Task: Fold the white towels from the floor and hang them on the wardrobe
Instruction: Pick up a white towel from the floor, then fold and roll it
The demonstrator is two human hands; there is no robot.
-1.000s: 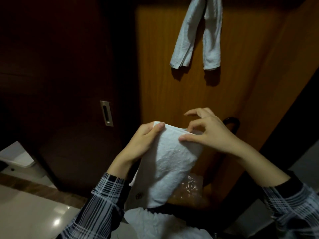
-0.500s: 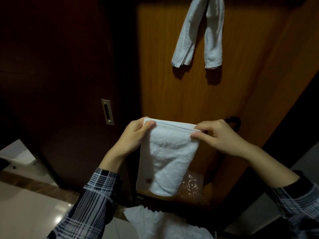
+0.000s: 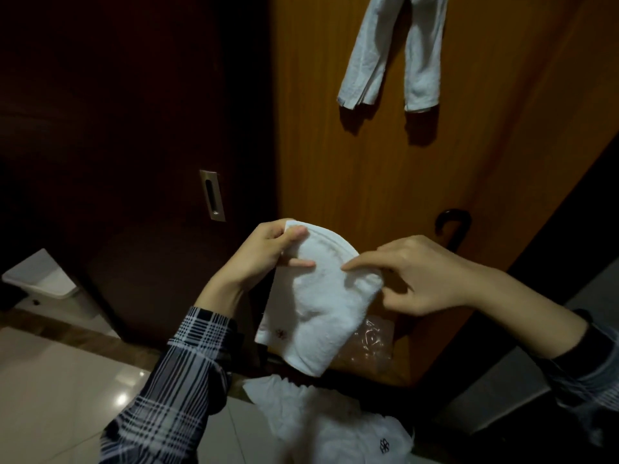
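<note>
Head view: your left hand [image 3: 264,252] pinches the folded white towel [image 3: 318,296] at its top corner — your right hand [image 3: 418,272] pinches its right edge, before the wardrobe door [image 3: 368,169].

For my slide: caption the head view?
Both hands fold a white towel before a wardrobe door.

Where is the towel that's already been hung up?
In the head view, the hung towel drapes down the orange wardrobe door at the top, right of centre, above the hands and the folded towel.
</note>
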